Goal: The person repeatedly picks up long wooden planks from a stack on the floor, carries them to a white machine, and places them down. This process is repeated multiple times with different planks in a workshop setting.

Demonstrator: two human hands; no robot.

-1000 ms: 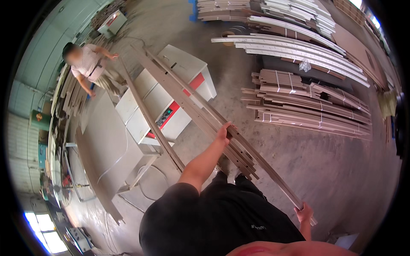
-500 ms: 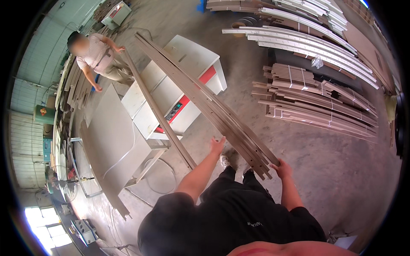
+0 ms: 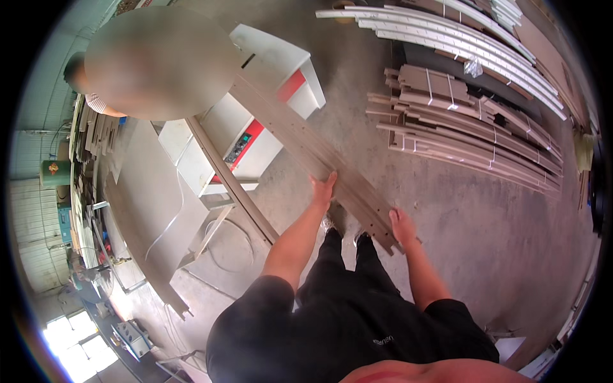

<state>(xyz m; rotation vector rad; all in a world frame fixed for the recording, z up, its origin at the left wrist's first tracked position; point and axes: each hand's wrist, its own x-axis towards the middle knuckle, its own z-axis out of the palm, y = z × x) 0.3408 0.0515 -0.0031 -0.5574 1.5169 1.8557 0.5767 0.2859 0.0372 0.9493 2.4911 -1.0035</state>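
A bundle of long brown planks [image 3: 306, 147] with small holes slants from the white machine down to just above my feet. My left hand [image 3: 324, 189] grips the bundle's left edge, thumb on top and fingers mostly hidden beneath. At the right edge, close to the near end, my right hand [image 3: 401, 228] is closed on the planks, its fingers partly hidden below. The far end of the bundle disappears behind a blurred patch.
A white machine [image 3: 268, 150] with red panels stands ahead. Left of the bundle, a single brown strip [image 3: 223, 169] sticks out beside a grey table [image 3: 143, 191]. A person [image 3: 102, 105] at far left is mostly hidden. Strapped brown boards [image 3: 472, 127] and white profiles [image 3: 447, 41] lie right.
My left hand has gone from spread fingers beside the planks to gripping their edge. My right hand has shifted up along the right edge, and the planks look pressed closer together.
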